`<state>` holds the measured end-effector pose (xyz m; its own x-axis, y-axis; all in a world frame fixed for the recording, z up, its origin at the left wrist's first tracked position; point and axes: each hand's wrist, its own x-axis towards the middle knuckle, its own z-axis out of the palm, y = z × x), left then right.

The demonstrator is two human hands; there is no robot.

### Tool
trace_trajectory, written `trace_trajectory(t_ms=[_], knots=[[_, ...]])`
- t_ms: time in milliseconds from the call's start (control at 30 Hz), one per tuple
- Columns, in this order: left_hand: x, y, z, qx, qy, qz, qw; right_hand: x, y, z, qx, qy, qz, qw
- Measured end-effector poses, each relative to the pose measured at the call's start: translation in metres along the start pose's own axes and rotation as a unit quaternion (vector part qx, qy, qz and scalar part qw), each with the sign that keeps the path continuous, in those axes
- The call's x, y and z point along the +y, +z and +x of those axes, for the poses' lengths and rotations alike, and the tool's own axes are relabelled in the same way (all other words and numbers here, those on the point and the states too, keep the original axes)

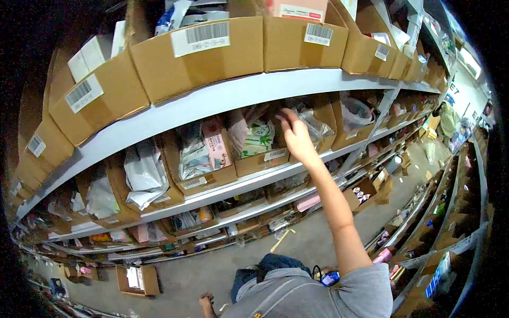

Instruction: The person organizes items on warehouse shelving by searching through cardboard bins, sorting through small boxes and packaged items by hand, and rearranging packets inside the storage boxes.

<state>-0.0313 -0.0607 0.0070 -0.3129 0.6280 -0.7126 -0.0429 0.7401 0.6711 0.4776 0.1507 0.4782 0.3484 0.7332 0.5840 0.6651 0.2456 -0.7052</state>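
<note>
Grip, right hand (298, 139): fingers parted, no item visible between | left hand (205, 300): finger state indeterminate | clear-wrapped packets (318, 127): inside carton (327, 143), near right fingers | hazard: loose film could snag fingers, dragging packets over carton front onto floor (185, 273)

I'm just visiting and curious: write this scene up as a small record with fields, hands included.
Setting: aisle between long storage shelves
Right hand: raised at the open shelf boxes, fingers slightly spread
Nearest it: clear plastic bags and green-and-white packets
Left hand: low beside the body; too small to tell whether it holds anything
Upper row: cardboard boxes with barcode labels
Floor: open cardboard box, white items inside
Clothing: grey shirt
</note>
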Motion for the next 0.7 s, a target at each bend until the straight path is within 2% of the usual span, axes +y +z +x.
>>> trace_trajectory(t_ms=[33, 100, 167, 200, 233, 267, 333, 367, 433, 567, 633, 667, 700], knots=[[0.01, 0.008, 0.001, -0.001, 0.031, 0.028, 0.999, -0.007, -0.005, 0.007, 0.002, 0.002, 0.004, 1.0], [0.021, 0.02, 0.02, -0.074, 0.117, 0.098, 0.986, -0.019, -0.005, 0.021, -0.13, 0.143, -0.059, 0.979], [0.03, 0.047, 0.016, -0.075, 0.212, 0.035, 0.974, 0.002, 0.016, 0.042, -0.195, 0.221, -0.028, 0.955], [0.067, 0.065, -0.025, -0.052, 0.236, 0.14, 0.96, 0.014, 0.024, 0.053, -0.243, 0.256, 0.004, 0.936], [0.107, 0.079, -0.07, -0.03, 0.256, 0.243, 0.935, 0.059, 0.046, 0.065, -0.247, 0.256, 0.008, 0.935], [0.102, 0.082, -0.066, -0.024, 0.253, 0.246, 0.935, 0.114, 0.077, 0.074, -0.208, 0.203, 0.162, 0.943], [0.102, 0.094, -0.056, -0.026, 0.295, 0.259, 0.919, 0.126, 0.086, 0.076, -0.162, 0.146, 0.316, 0.923], [0.105, 0.095, -0.06, -0.021, 0.294, 0.26, 0.92, 0.129, 0.089, 0.08, -0.154, 0.14, 0.33, 0.921], [0.141, 0.112, -0.098, -0.026, 0.357, 0.296, 0.886, 0.118, 0.093, 0.089, -0.157, 0.148, 0.287, 0.933], [0.19, 0.141, -0.132, -0.047, 0.398, 0.287, 0.87, 0.106, 0.095, 0.11, -0.18, 0.15, 0.197, 0.952], [0.217, 0.158, -0.152, -0.07, 0.463, 0.271, 0.841, 0.102, 0.097, 0.112, -0.195, 0.149, 0.163, 0.956], [0.23, 0.166, -0.161, -0.07, 0.464, 0.27, 0.841, 0.099, 0.098, 0.114, -0.202, 0.147, 0.144, 0.958], [0.242, 0.176, -0.171, -0.07, 0.495, 0.297, 0.814, 0.098, 0.099, 0.115, -0.21, 0.145, 0.126, 0.959]])
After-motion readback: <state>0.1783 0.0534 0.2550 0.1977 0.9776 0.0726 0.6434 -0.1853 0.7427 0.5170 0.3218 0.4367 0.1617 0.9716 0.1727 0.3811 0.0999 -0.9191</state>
